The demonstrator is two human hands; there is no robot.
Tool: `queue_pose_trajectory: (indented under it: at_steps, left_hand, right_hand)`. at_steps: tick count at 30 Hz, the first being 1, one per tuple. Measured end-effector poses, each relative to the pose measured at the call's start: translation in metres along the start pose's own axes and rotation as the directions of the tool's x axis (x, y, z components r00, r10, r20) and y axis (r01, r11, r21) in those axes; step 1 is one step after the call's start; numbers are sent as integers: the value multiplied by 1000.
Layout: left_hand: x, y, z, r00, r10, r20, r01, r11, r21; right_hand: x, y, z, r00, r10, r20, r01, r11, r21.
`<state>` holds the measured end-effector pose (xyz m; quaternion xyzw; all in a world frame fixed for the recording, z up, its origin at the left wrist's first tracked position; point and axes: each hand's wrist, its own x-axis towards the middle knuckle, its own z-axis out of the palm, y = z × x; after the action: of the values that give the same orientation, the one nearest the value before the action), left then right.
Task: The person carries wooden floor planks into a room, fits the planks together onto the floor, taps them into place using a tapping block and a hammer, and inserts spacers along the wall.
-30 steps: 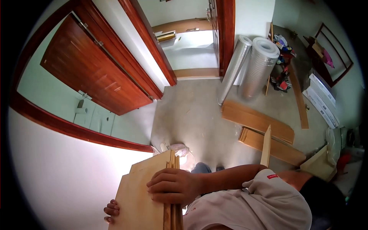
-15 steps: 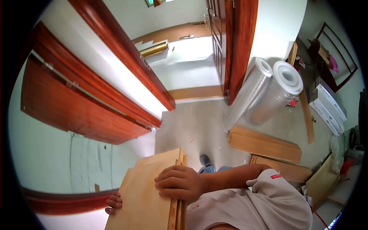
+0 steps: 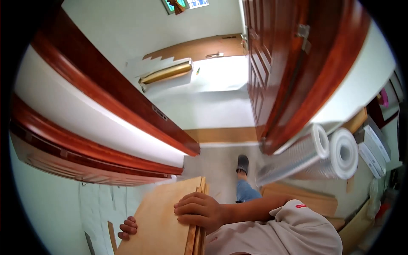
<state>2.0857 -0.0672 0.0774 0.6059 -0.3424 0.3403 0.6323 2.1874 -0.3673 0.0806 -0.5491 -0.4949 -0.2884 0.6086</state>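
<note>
A stack of light wooden planks (image 3: 159, 216) stands at the bottom of the view, close against my body. My right hand (image 3: 199, 210) lies over its upper face and right edge, with the fingers bent round the wood. At the stack's left edge the fingertips of my left hand (image 3: 128, 228) curl round the side; the rest of that hand is hidden behind the planks. Several plank edges with grooves show below my right hand.
Ahead is a doorway with a wooden threshold (image 3: 227, 135) and an open red-brown door (image 3: 272, 63). Beyond it lie a long gold-coloured roll (image 3: 166, 73) and laid flooring (image 3: 187, 47). Silvery foil rolls (image 3: 297, 157) stand at the right, near planks (image 3: 301, 197) on the floor.
The doorway has come nearer and grown larger, and the foil rolls have shifted right and down. One foot is now further forward. Both hands keep their hold on the stack.
</note>
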Motion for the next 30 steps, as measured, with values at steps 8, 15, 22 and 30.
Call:
queue_pose_trajectory:
  at_steps: [8,15,22,30]
  left_hand:
    - [87,-105,60,993,-111,-34,115,985,127]
    - [164,-191,102,994,-75,-84,79,996,38]
    - [208,-284,130,980,37,-197,-63,990,-127]
    - [246,-386,92,979,24,-202,-39,997,-69]
  right_hand:
    - [54,148,-85,998,-27,59,19,991,134]
    - [102,212,-148,999,-47,12,47,999,22]
    - [123,276,-187,999,-45,0,45,998,-53]
    - [152,393,-192,999,-51,-7,51,999,-15]
